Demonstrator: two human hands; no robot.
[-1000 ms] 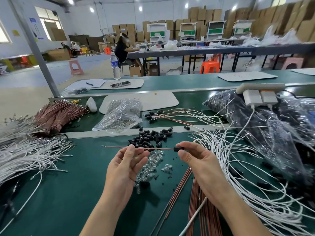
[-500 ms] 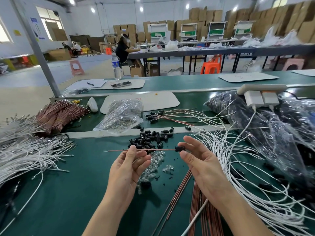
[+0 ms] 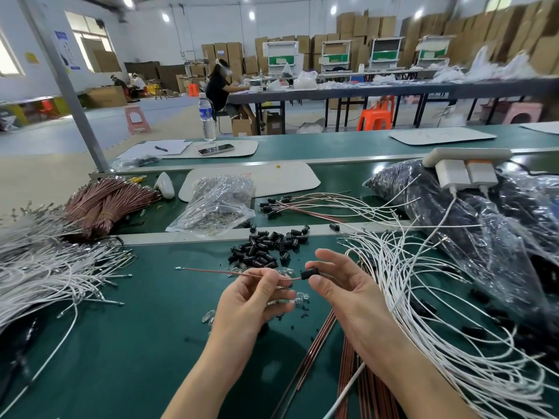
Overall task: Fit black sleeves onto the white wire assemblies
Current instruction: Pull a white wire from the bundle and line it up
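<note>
My left hand [image 3: 252,297] pinches a thin copper-coloured wire [image 3: 211,271] that sticks out to the left above the green table. My right hand [image 3: 344,285] pinches a black sleeve [image 3: 310,273] threaded on the wire's right end, thumb below and fingers behind it. A pile of loose black sleeves [image 3: 266,247] lies just beyond my hands. White wire assemblies [image 3: 423,297] spread in loops to the right, and another heap of white wires [image 3: 45,267] lies at the left. Small clear parts [image 3: 299,297] sit under my hands.
Copper wires [image 3: 357,373] lie under my right forearm and a tied copper bundle [image 3: 106,201] sits at the back left. A clear bag of parts [image 3: 217,204] and large bags of black parts [image 3: 469,225] stand behind. A power strip with chargers [image 3: 465,164] is at right.
My left fingers have curled from flat under the wire to pinching it. The wire's right part now bends a little toward the sleeve. Both hands stay close together.
</note>
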